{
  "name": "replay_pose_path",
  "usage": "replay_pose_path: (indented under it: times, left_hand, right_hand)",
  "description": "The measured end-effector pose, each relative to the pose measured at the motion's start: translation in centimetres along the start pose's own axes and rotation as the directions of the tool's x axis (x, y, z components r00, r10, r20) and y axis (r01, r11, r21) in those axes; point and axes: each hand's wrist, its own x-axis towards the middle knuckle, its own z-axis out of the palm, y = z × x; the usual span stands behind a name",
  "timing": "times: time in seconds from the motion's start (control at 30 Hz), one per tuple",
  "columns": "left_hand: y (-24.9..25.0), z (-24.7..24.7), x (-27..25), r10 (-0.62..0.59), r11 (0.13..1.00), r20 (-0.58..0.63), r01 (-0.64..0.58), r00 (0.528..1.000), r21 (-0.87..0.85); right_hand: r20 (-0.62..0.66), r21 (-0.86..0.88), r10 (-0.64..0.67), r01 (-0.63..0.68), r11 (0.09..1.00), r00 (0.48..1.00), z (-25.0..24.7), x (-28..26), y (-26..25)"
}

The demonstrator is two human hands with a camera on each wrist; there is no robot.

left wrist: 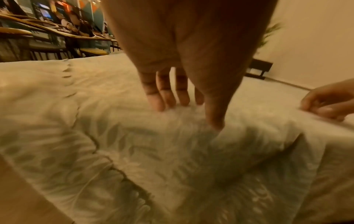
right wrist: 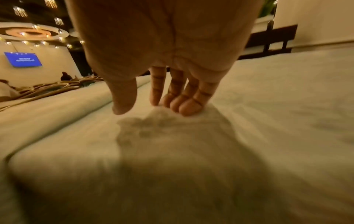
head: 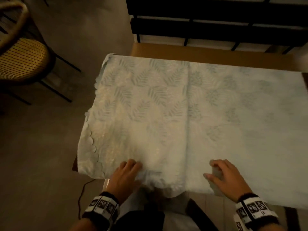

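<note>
Now a big pale cloth (head: 166,105) with leaf shapes on it lies spread flat over a brown table (head: 166,52). It covers most of the top. Only a bare strip of table shows at the far side. A long crease (head: 189,114) runs down the middle of the cloth, from the far side to the near side. The left side of the cloth has a wavy edge (head: 90,139), and the leaves show best on that half. Both hands are at the near edge of the cloth, well apart, one on each side of the crease. The left hand (head: 124,175) rests on the cloth close to the near left corner. Its fingers (left wrist: 159,103) are nearly straight, and their tips and the thumb tip press down on the cloth. The cloth is a bit bunched up beside the thumb. This hand does not wrap round anything. The right hand (head: 228,177) is on the plainer half. Its fingers (right wrist: 189,107) are straight too, and the tips push on the cloth, while the thumb is lifted just above it. So this hand grabs nothing either. Each wrist wears a black band with black and white squares, one on the left (head: 101,205) and one on the right (head: 253,209). A chair (head: 25,59) with a woven seat stands on the floor off to the far left. A dark cord (head: 83,189) lies on the floor near the left hand. Black bars (head: 216,22) stand behind the table.
</note>
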Motion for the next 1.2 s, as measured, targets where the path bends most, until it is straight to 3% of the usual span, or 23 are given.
replay_pose_path:
  times: [0.13,0.23,0.37,0.47,0.6,0.83,0.93,1.03,1.13,1.2]
  left_hand:
    - [-0.9,1.3,0.0,0.052,0.998,-0.084,-0.049,0.995,0.034]
    - [-1.6,1.5,-0.2,0.100,0.992,-0.121,-0.090,0.988,0.089]
    - [-3.7,1.0,-0.5,0.057,0.998,-0.157,-0.056,0.986,0.009]
    - [-6.3,-0.2,-1.7,-0.077,0.997,-0.189,0.073,0.979,-0.026]
    - [-8.9,-0.9,-3.0,-0.185,0.983,-0.083,0.185,0.979,0.002]
    - [-9.1,-4.2,0.0,-0.117,0.989,0.142,0.127,0.983,-0.070]
    - [-10.0,-7.9,3.0,-0.076,0.988,0.145,0.094,0.987,-0.124]
    - [-12.5,-12.0,9.3,-0.035,0.989,0.045,0.041,0.998,-0.139]
    - [-15.4,-15.6,17.3,-0.006,0.986,-0.133,-0.016,0.991,-0.168]
    - [-16.8,-18.2,22.9,0.001,0.983,-0.256,-0.048,0.967,-0.177]
  right_hand:
    - [-0.038,-0.139,-0.152,0.146,0.980,0.988,1.0,-0.3,1.1]
    - [-0.057,-0.228,-0.173,0.156,0.961,0.983,1.6,0.3,0.8]
    - [-0.062,-0.273,-0.134,0.113,0.956,0.989,1.9,0.3,0.9]
    - [-0.038,-0.251,-0.082,0.070,0.965,0.996,1.2,0.3,1.7]
    - [0.000,-0.281,-0.042,0.040,0.959,0.999,0.9,0.2,1.8]
    - [0.152,-0.296,0.088,-0.040,0.954,0.984,-0.3,0.6,0.5]
    - [0.263,-0.285,0.124,-0.046,0.958,0.957,-2.3,2.1,-1.5]
    - [0.319,-0.271,0.161,-0.073,0.960,0.934,-4.6,5.8,-4.6]
    - [0.175,-0.238,0.158,-0.114,0.965,0.972,-7.3,12.3,-6.7]
    - [-0.013,-0.191,0.146,-0.146,0.971,0.989,-9.2,17.4,-8.1]
